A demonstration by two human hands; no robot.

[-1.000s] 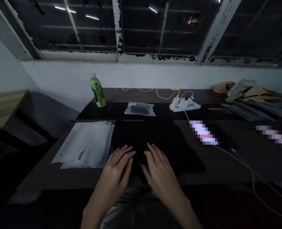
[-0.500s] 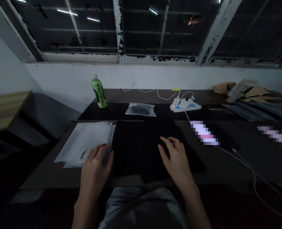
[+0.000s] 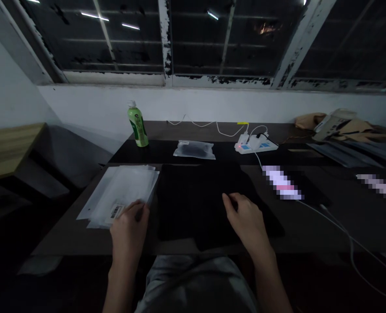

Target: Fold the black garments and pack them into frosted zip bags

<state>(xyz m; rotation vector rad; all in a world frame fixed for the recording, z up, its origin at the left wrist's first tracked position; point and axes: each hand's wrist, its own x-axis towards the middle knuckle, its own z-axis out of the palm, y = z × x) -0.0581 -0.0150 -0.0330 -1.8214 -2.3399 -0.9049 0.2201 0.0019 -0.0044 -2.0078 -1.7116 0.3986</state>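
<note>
On the left, a stack of frosted plastic bags (image 3: 124, 182) with a barcode label lies on the desk. My left hand (image 3: 131, 224) is at the stack's near right corner, thumb and forefinger pinched on a bag's edge. A flat black cloth item (image 3: 199, 204) is spread out in front of me; in the dim light its exact kind cannot be told. Over its right part rests my right hand (image 3: 247, 217), fingers curled in and thumb close to the forefinger. Whatever lies between those fingertips is hidden against the black.
Behind the cloth lies a small filled frosted pouch (image 3: 194, 149). A green bottle (image 3: 137, 126) stands back left, and a white power strip (image 3: 256, 145) with plugs sits back right. A lit phone (image 3: 282, 182), white cables (image 3: 338, 224) and brown paper packaging (image 3: 352, 128) are on the right.
My left hand's fingers have drawn together into a pinch at the bags. My right hand's spread fingers have curled in, and it has shifted slightly right and nearer me.
</note>
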